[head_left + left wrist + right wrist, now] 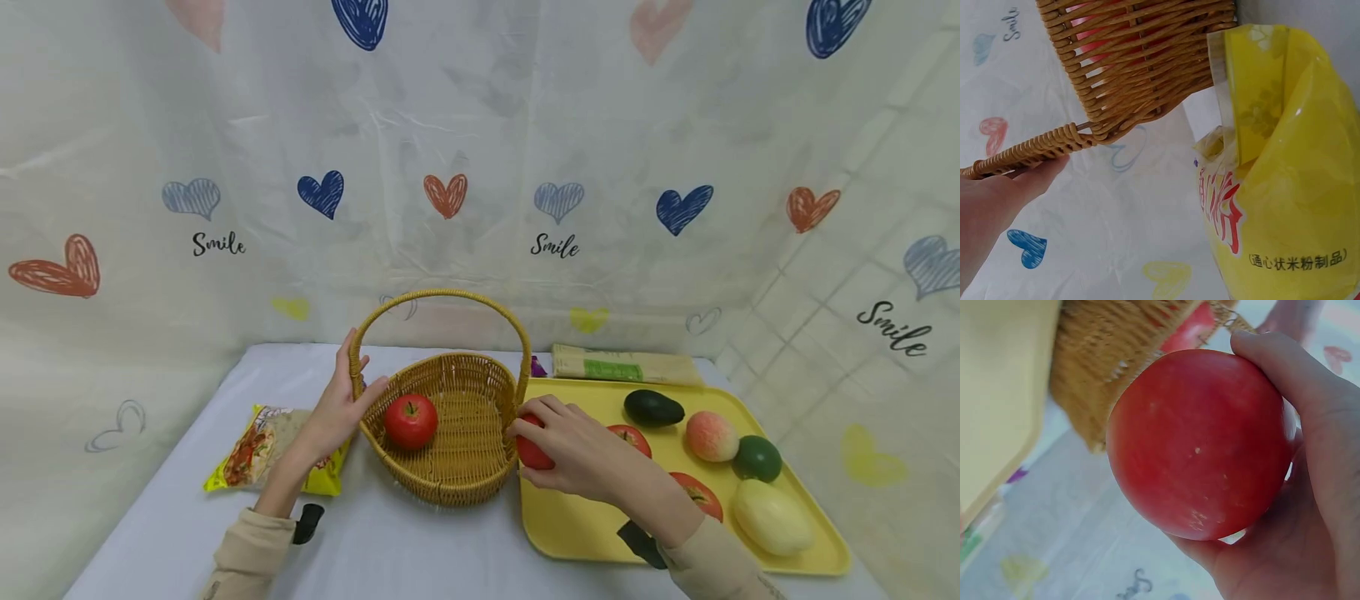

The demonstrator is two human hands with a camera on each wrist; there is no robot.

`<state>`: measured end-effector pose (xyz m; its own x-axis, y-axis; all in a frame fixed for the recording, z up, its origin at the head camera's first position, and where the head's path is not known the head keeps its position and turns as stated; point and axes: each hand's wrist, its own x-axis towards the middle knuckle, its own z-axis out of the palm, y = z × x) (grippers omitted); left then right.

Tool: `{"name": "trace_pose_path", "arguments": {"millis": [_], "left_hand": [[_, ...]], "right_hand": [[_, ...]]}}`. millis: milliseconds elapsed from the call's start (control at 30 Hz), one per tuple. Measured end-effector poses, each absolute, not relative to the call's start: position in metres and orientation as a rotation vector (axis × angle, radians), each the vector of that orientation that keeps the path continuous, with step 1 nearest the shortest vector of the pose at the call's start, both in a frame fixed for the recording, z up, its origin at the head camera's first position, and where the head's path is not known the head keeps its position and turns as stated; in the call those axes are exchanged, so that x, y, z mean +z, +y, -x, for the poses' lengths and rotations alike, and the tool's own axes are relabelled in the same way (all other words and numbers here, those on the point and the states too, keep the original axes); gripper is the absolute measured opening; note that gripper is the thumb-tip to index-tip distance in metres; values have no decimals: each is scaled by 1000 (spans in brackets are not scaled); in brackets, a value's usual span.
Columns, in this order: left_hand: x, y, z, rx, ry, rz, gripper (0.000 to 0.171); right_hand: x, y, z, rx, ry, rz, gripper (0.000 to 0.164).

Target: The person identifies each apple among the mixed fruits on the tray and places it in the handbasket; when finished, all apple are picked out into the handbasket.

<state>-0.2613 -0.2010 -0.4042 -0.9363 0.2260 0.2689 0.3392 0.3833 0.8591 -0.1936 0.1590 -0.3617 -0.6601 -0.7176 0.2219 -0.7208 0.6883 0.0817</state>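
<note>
An avocado (653, 407), peach (712, 436) and pale mango (772, 517) lie at right. A yellow noodle packet (264, 448) lies at left.

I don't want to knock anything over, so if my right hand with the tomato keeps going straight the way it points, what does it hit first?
Most likely the wicker basket: your right hand holding the tomato points left at its near wall, right beside it. Depth is hard to judge.
</note>
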Motion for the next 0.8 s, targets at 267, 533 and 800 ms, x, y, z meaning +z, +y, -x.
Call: {"name": "trace_pose_path", "arguments": {"millis": [267, 533, 800], "left_hand": [[-404, -202, 263, -1623, -2500, 537, 91], [-405, -201, 264, -1633, -2487, 551, 90], [-405, -200, 264, -1617, -2486, 545, 90]], "right_hand": [[-351, 120, 212, -43, -2655, -1239, 42], [-356, 90, 236, -177, -2611, -1263, 40], [-360, 73, 268, -140, -2802, -1239, 39]]}}
